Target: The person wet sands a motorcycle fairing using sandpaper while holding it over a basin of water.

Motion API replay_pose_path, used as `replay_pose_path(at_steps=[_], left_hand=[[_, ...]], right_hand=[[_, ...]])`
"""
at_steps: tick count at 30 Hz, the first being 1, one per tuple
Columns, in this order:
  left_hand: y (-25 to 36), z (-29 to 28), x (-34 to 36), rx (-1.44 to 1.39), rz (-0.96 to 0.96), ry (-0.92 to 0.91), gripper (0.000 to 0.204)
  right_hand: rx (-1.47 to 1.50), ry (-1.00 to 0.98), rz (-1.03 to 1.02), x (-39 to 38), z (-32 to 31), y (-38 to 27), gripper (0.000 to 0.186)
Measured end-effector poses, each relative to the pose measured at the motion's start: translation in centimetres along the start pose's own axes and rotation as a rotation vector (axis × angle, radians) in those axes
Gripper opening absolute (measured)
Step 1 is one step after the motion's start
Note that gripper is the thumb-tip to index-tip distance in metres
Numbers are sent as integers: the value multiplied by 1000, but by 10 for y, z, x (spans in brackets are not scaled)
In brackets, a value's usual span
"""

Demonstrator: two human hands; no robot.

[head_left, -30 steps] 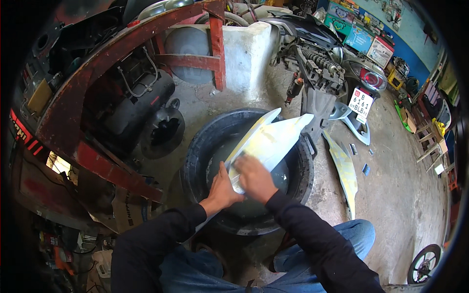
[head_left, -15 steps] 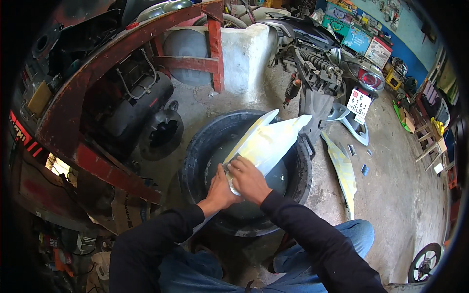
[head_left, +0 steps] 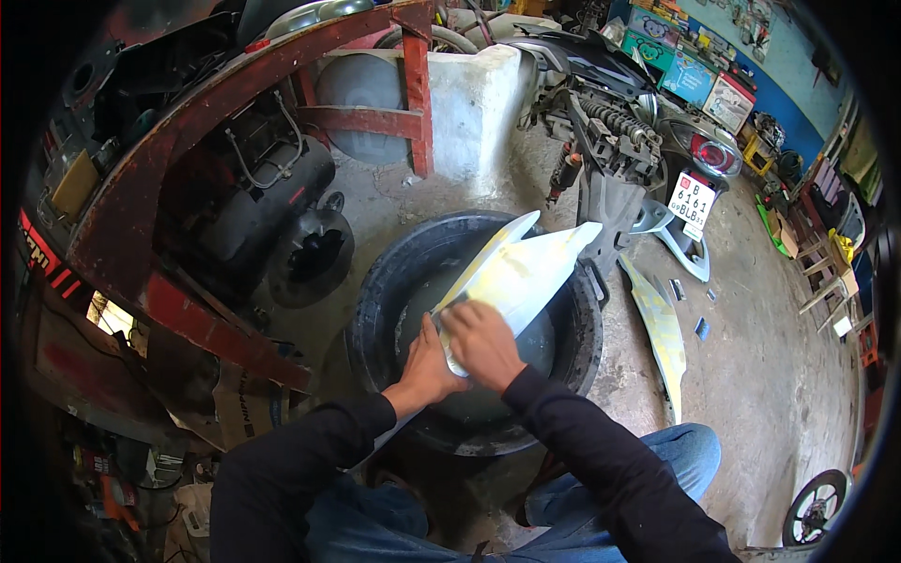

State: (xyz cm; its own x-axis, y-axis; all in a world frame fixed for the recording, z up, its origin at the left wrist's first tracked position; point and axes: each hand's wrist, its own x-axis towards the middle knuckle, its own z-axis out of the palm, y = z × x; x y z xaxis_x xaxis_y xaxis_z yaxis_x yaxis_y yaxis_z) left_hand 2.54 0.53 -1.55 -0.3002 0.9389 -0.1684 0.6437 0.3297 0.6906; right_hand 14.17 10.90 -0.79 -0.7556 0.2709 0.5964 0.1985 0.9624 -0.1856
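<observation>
A pointed motorcycle body panel (head_left: 526,272), pale blue-white with yellow patches, slants over a round black tub (head_left: 368,281) that holds cloudy water. My left hand (head_left: 427,369) grips the panel's near end, its thumb along the left edge. On the panel's upper face, my right hand (head_left: 481,343) presses with bent fingers. A small dark grey piece, like sandpaper, shows at its fingertips; most of it is hidden under the hand.
A second yellow-patched panel (head_left: 657,324) lies on the floor to the right, beside small blue pieces (head_left: 702,328). Beyond the tub stands a partly stripped motorcycle (head_left: 615,141). At left are a red frame (head_left: 225,328) and a black tank (head_left: 258,211). A wheel (head_left: 815,507) is at lower right.
My right hand has shifted slightly up and to the right on the panel, and its fingers are more bent. My left hand keeps its grip.
</observation>
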Motion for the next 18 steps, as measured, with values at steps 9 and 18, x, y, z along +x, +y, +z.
replay_pose_path(at_steps=[9, 18], left_hand=[[0, 0, -2, 43, -38, 2, 145], [3, -2, 0, 23, -39, -32, 145]], right_hand=[[-28, -33, 65, 9, -2, 16, 35], [-82, -85, 147, 22, -7, 17, 24]])
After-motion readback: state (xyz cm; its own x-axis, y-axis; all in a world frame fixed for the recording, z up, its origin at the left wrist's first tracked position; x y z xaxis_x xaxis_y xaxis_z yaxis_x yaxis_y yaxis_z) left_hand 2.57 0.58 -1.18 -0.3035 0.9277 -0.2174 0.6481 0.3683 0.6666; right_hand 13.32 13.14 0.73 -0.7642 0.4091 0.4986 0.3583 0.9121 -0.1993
